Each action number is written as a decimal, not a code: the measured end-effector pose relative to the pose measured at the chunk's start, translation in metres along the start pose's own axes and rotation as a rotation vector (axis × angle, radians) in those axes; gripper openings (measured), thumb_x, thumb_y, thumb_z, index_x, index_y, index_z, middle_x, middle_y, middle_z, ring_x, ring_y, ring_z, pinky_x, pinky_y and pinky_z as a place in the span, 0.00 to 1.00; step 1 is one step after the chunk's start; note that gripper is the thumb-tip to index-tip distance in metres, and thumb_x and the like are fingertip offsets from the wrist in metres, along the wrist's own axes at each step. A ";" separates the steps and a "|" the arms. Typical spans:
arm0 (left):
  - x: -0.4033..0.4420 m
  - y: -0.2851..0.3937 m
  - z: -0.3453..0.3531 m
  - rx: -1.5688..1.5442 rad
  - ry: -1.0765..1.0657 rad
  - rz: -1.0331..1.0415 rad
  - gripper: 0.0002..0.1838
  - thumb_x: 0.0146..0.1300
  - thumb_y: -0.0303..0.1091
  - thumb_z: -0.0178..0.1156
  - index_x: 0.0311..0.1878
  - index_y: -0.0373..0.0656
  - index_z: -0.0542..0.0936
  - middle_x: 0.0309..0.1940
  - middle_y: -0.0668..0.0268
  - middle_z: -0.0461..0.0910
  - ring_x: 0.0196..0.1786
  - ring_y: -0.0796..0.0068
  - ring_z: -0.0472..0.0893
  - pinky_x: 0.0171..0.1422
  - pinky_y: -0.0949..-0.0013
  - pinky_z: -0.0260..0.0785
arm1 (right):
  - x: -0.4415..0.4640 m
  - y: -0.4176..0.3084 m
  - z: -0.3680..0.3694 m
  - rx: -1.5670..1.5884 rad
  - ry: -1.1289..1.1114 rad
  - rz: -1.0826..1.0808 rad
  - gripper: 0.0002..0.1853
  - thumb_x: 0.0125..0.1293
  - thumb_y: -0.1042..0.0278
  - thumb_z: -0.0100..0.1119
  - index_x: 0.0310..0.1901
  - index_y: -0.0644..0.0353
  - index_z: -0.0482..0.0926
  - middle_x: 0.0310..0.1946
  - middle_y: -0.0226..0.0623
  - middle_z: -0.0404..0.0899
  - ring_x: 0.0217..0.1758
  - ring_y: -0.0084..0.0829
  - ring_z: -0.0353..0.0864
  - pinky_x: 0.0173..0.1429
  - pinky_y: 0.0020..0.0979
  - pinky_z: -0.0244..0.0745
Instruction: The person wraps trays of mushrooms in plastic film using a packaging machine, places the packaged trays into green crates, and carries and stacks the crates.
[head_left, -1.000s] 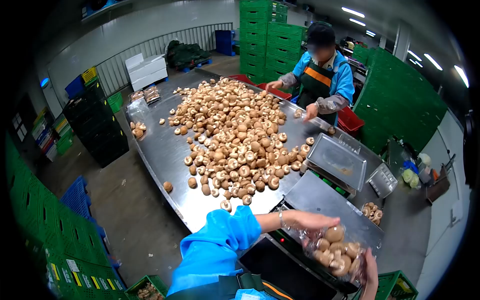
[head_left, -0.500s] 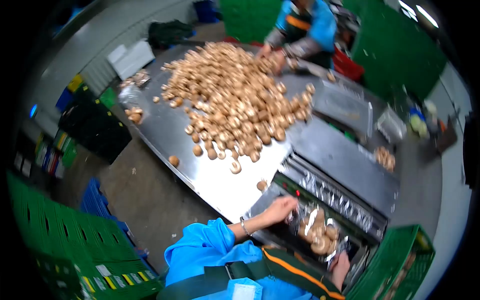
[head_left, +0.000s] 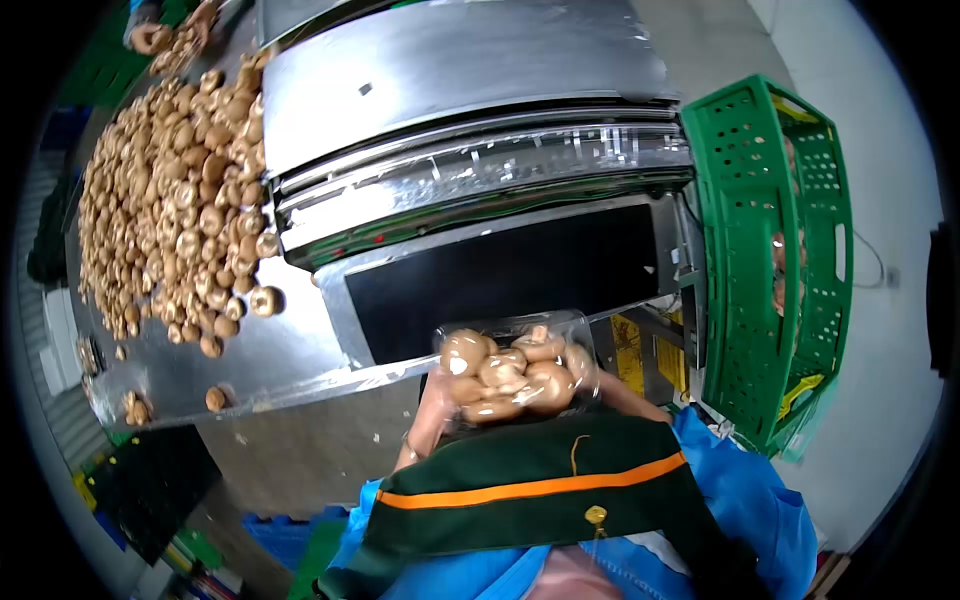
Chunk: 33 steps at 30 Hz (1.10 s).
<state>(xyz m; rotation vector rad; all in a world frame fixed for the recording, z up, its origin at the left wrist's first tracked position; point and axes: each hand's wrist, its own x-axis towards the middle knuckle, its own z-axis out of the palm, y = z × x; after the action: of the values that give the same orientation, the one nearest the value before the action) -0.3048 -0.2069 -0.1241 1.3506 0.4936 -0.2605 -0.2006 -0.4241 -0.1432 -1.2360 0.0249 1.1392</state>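
A clear-wrapped pack of brown mushrooms (head_left: 515,370) is held in front of my apron, just off the near edge of the black sealing plate (head_left: 510,275). My left hand (head_left: 432,408) grips the pack's left side, with its fingers partly hidden behind the pack. On the opposite side, my right hand (head_left: 622,397) holds the pack's right end, its fingers mostly out of sight beneath it. Shiny film covers the mushrooms. Beyond the plate lies the wrapping machine's roller section (head_left: 480,160), with film along it.
Loose mushrooms (head_left: 180,210) are heaped on the steel table (head_left: 290,350) at left. A green crate (head_left: 745,260) stands on the right, with packs partly visible inside. A co-worker's hands (head_left: 175,35) are over mushrooms at the top left. Blue plastic (head_left: 290,535) lies on the floor.
The pack has come off the sealing plate toward my body, held from both sides. My view has swung to the right, bringing the green crate fully into sight.
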 end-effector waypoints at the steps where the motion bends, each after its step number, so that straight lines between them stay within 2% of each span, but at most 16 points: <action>1: 0.006 0.012 0.005 -0.030 -0.048 -0.041 0.14 0.57 0.36 0.57 0.43 0.37 0.73 0.34 0.63 0.75 0.34 0.79 0.73 0.40 0.75 0.66 | 0.002 0.008 -0.003 -0.009 -0.088 -0.037 0.18 0.64 0.62 0.49 0.52 0.64 0.70 0.48 0.39 0.72 0.51 0.27 0.71 0.59 0.27 0.64; 3: 0.016 0.041 0.017 -0.097 -0.084 -0.113 0.14 0.57 0.36 0.57 0.44 0.37 0.73 0.36 0.62 0.74 0.37 0.78 0.72 0.42 0.74 0.65 | 0.001 -0.004 -0.002 -0.276 -0.254 -0.198 0.20 0.64 0.65 0.49 0.56 0.64 0.66 0.53 0.39 0.69 0.57 0.28 0.67 0.63 0.27 0.59; 6: 0.028 0.096 0.046 -0.120 -0.154 -0.088 0.15 0.57 0.35 0.56 0.44 0.37 0.72 0.39 0.60 0.73 0.40 0.77 0.71 0.46 0.72 0.63 | -0.046 -0.130 0.028 0.155 -0.032 0.129 0.22 0.63 0.69 0.49 0.58 0.65 0.63 0.56 0.39 0.66 0.58 0.29 0.65 0.63 0.29 0.58; 9: 0.046 0.158 0.096 -0.056 -0.276 0.057 0.16 0.57 0.35 0.56 0.45 0.37 0.71 0.43 0.59 0.71 0.44 0.75 0.70 0.49 0.71 0.62 | -0.071 -0.156 0.014 0.006 0.136 -0.580 0.16 0.64 0.66 0.47 0.51 0.64 0.71 0.48 0.38 0.73 0.53 0.29 0.68 0.59 0.29 0.61; 11: 0.062 0.200 0.135 0.006 -0.381 0.205 0.16 0.57 0.35 0.56 0.46 0.37 0.70 0.45 0.58 0.70 0.46 0.74 0.70 0.52 0.70 0.61 | -0.071 -0.168 -0.039 -0.068 0.307 -0.666 0.34 0.66 0.42 0.32 0.57 0.68 0.62 0.53 0.44 0.69 0.56 0.35 0.68 0.60 0.38 0.63; 14: 0.079 0.234 0.166 0.117 -0.606 0.445 0.17 0.58 0.35 0.55 0.48 0.37 0.68 0.50 0.56 0.66 0.52 0.70 0.66 0.57 0.68 0.57 | -0.151 -0.229 -0.149 0.246 0.694 -0.854 0.29 0.65 0.43 0.36 0.49 0.65 0.70 0.45 0.42 0.74 0.47 0.34 0.75 0.53 0.36 0.70; 15: 0.083 0.238 0.168 0.162 -0.681 0.527 0.18 0.59 0.35 0.54 0.49 0.38 0.67 0.54 0.55 0.62 0.55 0.67 0.63 0.59 0.67 0.54 | -0.211 -0.273 -0.165 0.325 0.456 -0.944 0.27 0.64 0.44 0.44 0.47 0.64 0.71 0.41 0.39 0.76 0.43 0.32 0.77 0.49 0.35 0.72; 18: 0.101 0.215 0.168 0.473 -0.507 0.514 0.13 0.57 0.27 0.56 0.44 0.37 0.69 0.47 0.58 0.66 0.46 0.73 0.69 0.54 0.70 0.60 | -0.302 -0.296 -0.281 0.097 0.857 -0.466 0.30 0.62 0.40 0.43 0.45 0.65 0.74 0.39 0.42 0.77 0.40 0.30 0.78 0.46 0.33 0.73; 20: 0.105 0.199 0.170 0.367 -0.397 0.318 0.10 0.57 0.21 0.53 0.43 0.36 0.70 0.45 0.60 0.68 0.44 0.76 0.70 0.52 0.74 0.61 | -0.324 -0.259 -0.353 -0.704 1.132 0.116 0.28 0.64 0.44 0.43 0.47 0.65 0.74 0.40 0.44 0.78 0.41 0.31 0.77 0.48 0.30 0.71; 21: 0.105 0.193 0.171 0.277 -0.341 0.208 0.10 0.57 0.18 0.52 0.43 0.36 0.70 0.44 0.61 0.69 0.43 0.77 0.71 0.52 0.76 0.62 | -0.330 -0.234 -0.367 -1.142 0.752 0.189 0.25 0.63 0.47 0.45 0.53 0.58 0.72 0.44 0.41 0.78 0.44 0.30 0.75 0.50 0.29 0.68; 22: 0.107 0.189 0.168 0.303 -0.315 0.233 0.09 0.59 0.19 0.50 0.43 0.36 0.69 0.44 0.62 0.69 0.42 0.78 0.72 0.51 0.76 0.62 | -0.316 -0.206 -0.378 -1.075 0.702 0.620 0.22 0.62 0.50 0.47 0.56 0.47 0.69 0.48 0.36 0.76 0.47 0.30 0.74 0.51 0.30 0.68; 23: 0.105 0.194 0.172 0.312 -0.261 0.197 0.08 0.57 0.19 0.51 0.40 0.36 0.69 0.43 0.59 0.68 0.44 0.75 0.70 0.52 0.74 0.62 | -0.314 -0.158 -0.405 -1.246 0.385 0.499 0.24 0.60 0.46 0.48 0.56 0.46 0.69 0.51 0.37 0.74 0.46 0.31 0.74 0.50 0.32 0.68; 25: 0.113 0.197 0.170 0.384 -0.257 0.296 0.07 0.57 0.19 0.51 0.40 0.36 0.69 0.42 0.59 0.68 0.45 0.74 0.70 0.53 0.73 0.61 | -0.288 -0.092 -0.420 -0.821 0.638 0.790 0.28 0.60 0.43 0.45 0.56 0.54 0.69 0.33 0.41 0.78 0.36 0.35 0.74 0.47 0.35 0.68; 26: 0.117 0.197 0.169 0.381 -0.237 0.325 0.06 0.57 0.19 0.51 0.39 0.36 0.69 0.42 0.58 0.68 0.45 0.73 0.69 0.54 0.71 0.60 | -0.264 -0.135 -0.367 -0.566 0.829 0.899 0.33 0.58 0.36 0.41 0.42 0.63 0.78 0.39 0.42 0.76 0.38 0.37 0.76 0.48 0.35 0.67; 29: 0.125 0.198 0.168 0.356 -0.161 0.288 0.05 0.58 0.20 0.51 0.38 0.37 0.69 0.39 0.60 0.69 0.42 0.74 0.70 0.51 0.73 0.62 | -0.259 -0.105 -0.375 -0.743 0.921 0.885 0.36 0.58 0.33 0.39 0.35 0.65 0.79 0.36 0.43 0.78 0.39 0.41 0.76 0.50 0.38 0.66; 33: 0.123 0.195 0.152 0.357 -0.124 0.279 0.04 0.59 0.21 0.51 0.38 0.37 0.69 0.38 0.60 0.69 0.40 0.75 0.70 0.49 0.74 0.63 | -0.262 -0.131 -0.306 -1.099 1.268 0.818 0.40 0.58 0.33 0.39 0.54 0.67 0.67 0.50 0.56 0.70 0.51 0.49 0.71 0.54 0.40 0.67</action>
<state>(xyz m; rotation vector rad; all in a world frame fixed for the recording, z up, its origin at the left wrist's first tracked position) -0.0806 -0.3014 0.0058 1.7196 0.1522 -0.2061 -0.0745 -0.8095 -0.0225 -2.9561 1.0514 0.7815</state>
